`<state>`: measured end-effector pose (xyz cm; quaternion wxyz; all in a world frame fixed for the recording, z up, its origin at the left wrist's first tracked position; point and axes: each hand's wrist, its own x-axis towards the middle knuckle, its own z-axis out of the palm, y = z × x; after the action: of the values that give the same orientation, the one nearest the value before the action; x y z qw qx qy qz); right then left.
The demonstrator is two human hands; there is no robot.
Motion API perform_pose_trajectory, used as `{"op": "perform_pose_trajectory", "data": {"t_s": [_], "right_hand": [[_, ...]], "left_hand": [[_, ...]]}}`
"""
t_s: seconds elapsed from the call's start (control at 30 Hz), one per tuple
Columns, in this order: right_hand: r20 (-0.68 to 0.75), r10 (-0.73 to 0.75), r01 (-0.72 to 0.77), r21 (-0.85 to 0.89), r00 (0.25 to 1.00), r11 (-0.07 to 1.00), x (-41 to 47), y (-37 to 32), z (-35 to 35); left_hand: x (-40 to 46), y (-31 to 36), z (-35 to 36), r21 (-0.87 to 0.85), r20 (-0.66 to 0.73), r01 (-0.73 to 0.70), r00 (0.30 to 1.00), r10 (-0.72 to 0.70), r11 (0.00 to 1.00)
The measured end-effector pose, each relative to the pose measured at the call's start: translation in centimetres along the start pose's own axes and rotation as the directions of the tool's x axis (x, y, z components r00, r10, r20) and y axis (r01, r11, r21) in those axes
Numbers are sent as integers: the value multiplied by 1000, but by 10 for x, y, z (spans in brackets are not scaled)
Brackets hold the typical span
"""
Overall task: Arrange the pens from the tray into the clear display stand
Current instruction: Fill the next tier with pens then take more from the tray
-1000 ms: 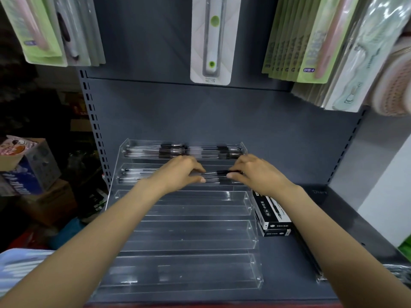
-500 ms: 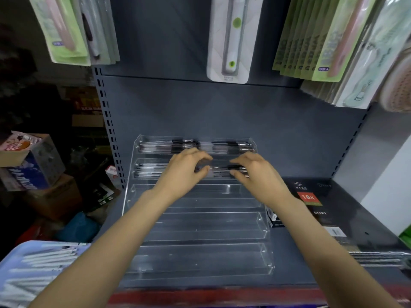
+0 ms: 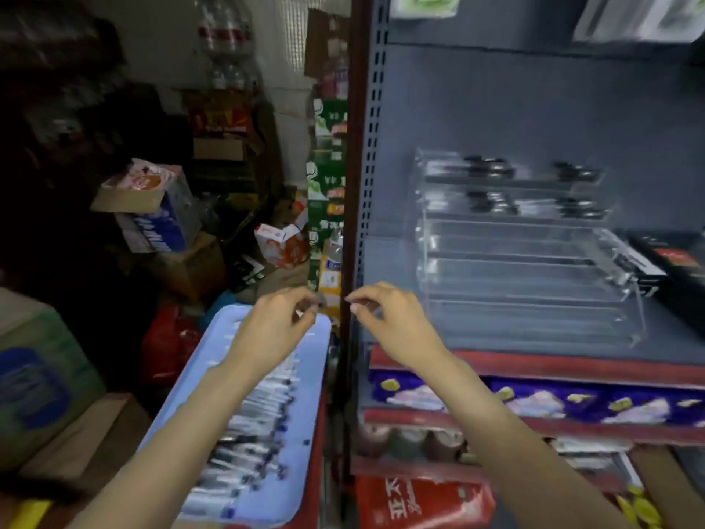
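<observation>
Pens lay loose on your blue tray, under your left hand; both hands, right too, hovered curled, empty. Grab carelessly and they'd scatter, missing the clear display stand.

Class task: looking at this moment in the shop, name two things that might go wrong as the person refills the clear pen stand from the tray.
1. The pens lie crowded together on the blue tray, so grabbing some may scatter others.
2. The tray sits left of the shelf upright, apart from the clear stand; pens carried across by the left hand or right hand might drop in between.
</observation>
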<state>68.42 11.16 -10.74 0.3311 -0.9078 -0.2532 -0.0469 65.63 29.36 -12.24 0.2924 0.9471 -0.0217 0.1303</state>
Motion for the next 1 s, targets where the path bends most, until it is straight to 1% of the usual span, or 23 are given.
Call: {"op": "perform_pose_trajectory", "data": {"t_s": [0.07,0.13,0.17,0.23,0.37,0.57,0.7,0.83,1.0], "right_hand": [[92,25,-26,17,995,1000,-10,-28,48],[222,58,-63,15,973,998,-20,-48,91],[281,84,-89,4,956,996,-24,-55,110],[345,142,-139,-32,928,990,-33,-63,146],[400,233,-185,-155,886,970,-45,-66,200],[387,335,-192,-363,859,912,-52,-67,238],[380,342,-172,-415,859,893,-57,-67,243],[378,356,-164,-455,855,876,-58,-66,245],[370,343,-137,-483,863,865,-57,-67,250]], "left_hand": [[-30,-45,-15,0,73,69,995,-69,998],[-58,-87,-26,3,143,132,981,-131,991],[-69,-106,-29,11,170,145,975,-145,989],[-88,-141,-31,42,226,161,960,-166,986],[-117,-188,-21,125,316,155,930,-188,980],[-140,-229,-6,161,432,56,894,-122,985],[-149,-240,2,116,430,87,894,-129,989],[-149,-241,8,80,354,113,926,-134,990],[-139,-238,12,103,296,117,944,-143,988]]}}
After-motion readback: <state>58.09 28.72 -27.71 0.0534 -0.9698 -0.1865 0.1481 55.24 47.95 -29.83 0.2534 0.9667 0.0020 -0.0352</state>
